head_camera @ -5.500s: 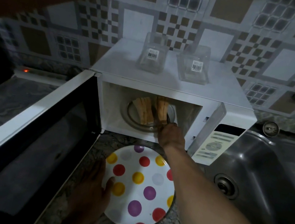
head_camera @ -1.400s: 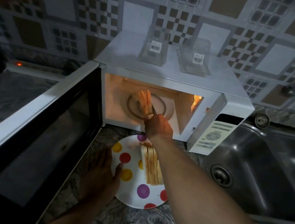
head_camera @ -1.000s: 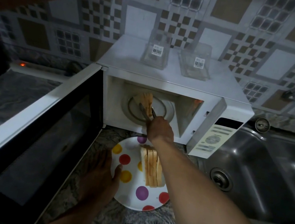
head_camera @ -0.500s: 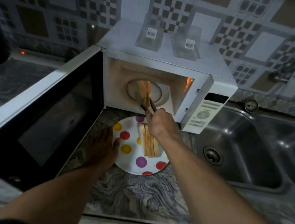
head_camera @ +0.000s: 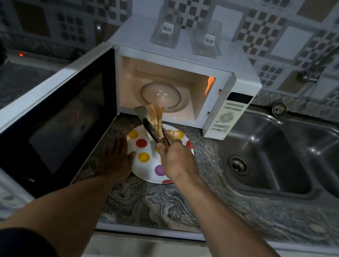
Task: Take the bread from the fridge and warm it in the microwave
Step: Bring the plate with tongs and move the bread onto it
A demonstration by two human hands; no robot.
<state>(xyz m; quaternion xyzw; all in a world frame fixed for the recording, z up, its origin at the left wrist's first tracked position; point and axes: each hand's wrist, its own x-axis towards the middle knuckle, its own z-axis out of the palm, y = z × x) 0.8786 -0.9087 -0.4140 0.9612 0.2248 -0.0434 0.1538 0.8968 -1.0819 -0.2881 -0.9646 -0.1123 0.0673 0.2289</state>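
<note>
The white microwave (head_camera: 230, 93) stands with its door (head_camera: 58, 108) swung open to the left and its inside lit; the glass turntable (head_camera: 161, 93) is bare. My right hand (head_camera: 176, 161) grips dark tongs (head_camera: 155, 133) that pinch a stack of bread slices (head_camera: 155, 117), held in the air between the microwave's mouth and the polka-dot plate (head_camera: 142, 157). More bread (head_camera: 172, 135) lies on the plate behind the tongs. My left hand (head_camera: 116, 160) rests flat on the counter, its thumb against the plate's left rim.
Two clear glass containers (head_camera: 167, 30) stand on top of the microwave. A steel double sink (head_camera: 280, 157) with a tap (head_camera: 326, 61) lies to the right. The marbled counter (head_camera: 153, 202) runs toward me in front of the plate. The open door fills the left side.
My right hand has pulled the tongs and bread slices out of the microwave toward the plate; the turntable now shows bare. My left hand stays at the plate's rim.
</note>
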